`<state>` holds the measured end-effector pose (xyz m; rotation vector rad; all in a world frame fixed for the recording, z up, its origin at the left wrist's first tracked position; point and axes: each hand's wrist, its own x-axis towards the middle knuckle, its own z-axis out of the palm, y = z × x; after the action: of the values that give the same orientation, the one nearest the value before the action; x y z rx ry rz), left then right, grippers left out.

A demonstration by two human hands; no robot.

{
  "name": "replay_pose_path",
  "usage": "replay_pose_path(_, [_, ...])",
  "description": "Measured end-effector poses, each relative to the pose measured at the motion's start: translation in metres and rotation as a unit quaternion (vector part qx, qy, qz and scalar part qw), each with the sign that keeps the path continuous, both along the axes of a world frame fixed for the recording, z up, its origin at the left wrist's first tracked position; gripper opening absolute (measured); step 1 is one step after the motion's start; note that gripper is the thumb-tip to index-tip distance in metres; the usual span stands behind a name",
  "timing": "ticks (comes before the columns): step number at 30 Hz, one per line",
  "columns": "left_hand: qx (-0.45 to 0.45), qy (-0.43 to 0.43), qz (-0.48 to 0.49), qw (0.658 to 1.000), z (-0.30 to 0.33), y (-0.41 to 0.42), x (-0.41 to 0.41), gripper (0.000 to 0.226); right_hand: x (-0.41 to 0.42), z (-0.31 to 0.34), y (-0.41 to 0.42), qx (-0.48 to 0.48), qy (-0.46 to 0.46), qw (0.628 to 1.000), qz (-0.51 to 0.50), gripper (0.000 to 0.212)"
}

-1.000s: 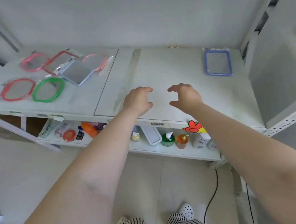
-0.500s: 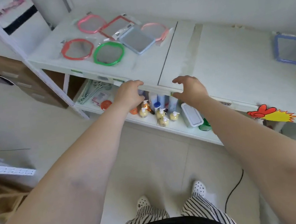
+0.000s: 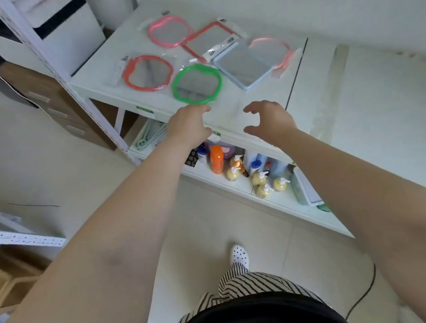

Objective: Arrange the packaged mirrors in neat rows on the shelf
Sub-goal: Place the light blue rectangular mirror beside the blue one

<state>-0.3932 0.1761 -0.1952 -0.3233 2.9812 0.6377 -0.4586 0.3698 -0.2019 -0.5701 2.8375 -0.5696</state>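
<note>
A shop: white shelves (image 3: 145,108) (price-tagged) of bottled toiletries (image 3: 217,159).

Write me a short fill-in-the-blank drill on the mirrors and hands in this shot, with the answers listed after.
1. The mirror closest to the left hand has a ____ frame.
2. The pale blue rectangular mirror lies partly on top of the ____ rectangular mirror.
3. The right hand holds ____.
4. On the lower shelf, the tall bottle below the left hand is ____.

Missing words: green; red; nothing; orange
</note>
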Motion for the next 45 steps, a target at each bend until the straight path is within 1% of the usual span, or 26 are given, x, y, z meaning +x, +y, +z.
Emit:
replay_pose_path(6, [-0.008,0.005,0.004,1.0,0.003,-0.04,-0.041,0.059,-0.052,0.009,-0.043,-0.002,-0.005,1.0,0.017,0.049])
replay_pose_path(13, [-0.017,0.004,-0.028,0.999,0.011,-0.095,-0.107,0.058,-0.101,0.01,-0.088,-0.001,-0.005,1.0,-0.011,0.049])
replay_pose_path(16, [-0.01,0.0,-0.056,0.998,0.01,-0.122,-0.136,0.058,-0.119,0.01,-0.109,-0.011,-0.001,0.998,-0.055,0.047])
replay_pose_path(19, [-0.011,0.017,-0.101,0.995,0.012,-0.148,-0.162,0.054,-0.129,0.009,-0.128,-0.01,-0.003,0.994,-0.111,0.048])
replay_pose_path(22, [0.003,0.023,-0.137,0.99,0.014,-0.17,-0.185,0.052,-0.132,0.011,-0.143,-0.02,-0.009,0.986,-0.167,0.048])
replay_pose_path(24, [-0.003,0.021,-0.168,0.986,0.014,-0.177,-0.201,0.048,-0.134,0.013,-0.146,-0.023,-0.007,0.978,-0.207,0.047])
replay_pose_path(27, [-0.004,0.027,-0.197,0.98,0.013,-0.174,-0.223,0.046,-0.134,0.016,-0.142,-0.014,-0.014,0.968,-0.252,0.048])
replay_pose_path(30, [0.009,0.025,-0.222,0.975,0.009,-0.161,-0.243,0.049,-0.137,0.015,-0.132,-0.008,-0.017,0.959,-0.284,0.049])
replay_pose_path(34, [0.004,0.02,-0.251,0.968,0.005,-0.137,-0.265,0.05,-0.147,0.006,-0.113,-0.012,-0.026,0.943,-0.332,0.05])
replay_pose_path(40, [0.022,-0.018,-0.25,0.968,-0.013,-0.115,-0.289,0.043,-0.162,-0.018,-0.087,-0.042,-0.062,0.921,-0.384,0.054])
replay_pose_path(45, [0.021,-0.045,-0.234,0.971,-0.04,-0.104,-0.311,0.045,-0.173,-0.035,-0.08,-0.055,-0.084,0.905,-0.413,0.057])
